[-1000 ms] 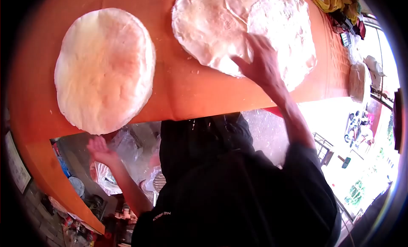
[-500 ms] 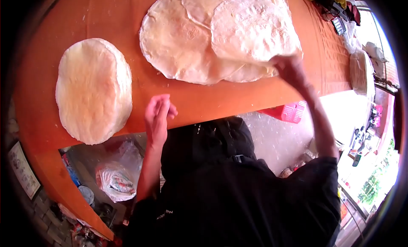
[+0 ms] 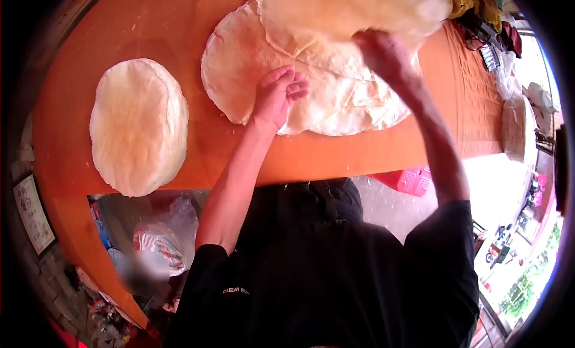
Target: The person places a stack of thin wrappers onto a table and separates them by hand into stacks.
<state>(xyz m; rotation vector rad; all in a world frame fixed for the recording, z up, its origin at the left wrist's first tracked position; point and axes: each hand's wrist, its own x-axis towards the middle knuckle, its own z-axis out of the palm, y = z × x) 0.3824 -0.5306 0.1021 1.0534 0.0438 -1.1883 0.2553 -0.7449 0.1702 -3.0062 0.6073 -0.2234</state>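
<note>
My right hand (image 3: pixel 381 53) is closed on the near edge of a thin round flatbread (image 3: pixel 353 13), which is lifted and blurred at the top of the view. Below it, overlapping pale flatbreads (image 3: pixel 236 61) lie spread on the orange-covered table (image 3: pixel 239 153). Over their near left part hovers my left hand (image 3: pixel 278 96), fingers loosely curled and apart, with nothing in it. To the left stands a thick round stack of flatbreads (image 3: pixel 138 126), touched by neither hand.
At the far right, another pale stack (image 3: pixel 518 126) sits beyond the table's edge. Bags and dark items (image 3: pixel 479 19) lie at the back right corner. Under the table are a red plastic basket (image 3: pixel 413 180) and a plastic bag (image 3: pixel 159 243).
My right hand has moved up and slightly left, raising the flatbread away from the others. My left hand has moved up and right, from the table's near edge to over the flatbreads.
</note>
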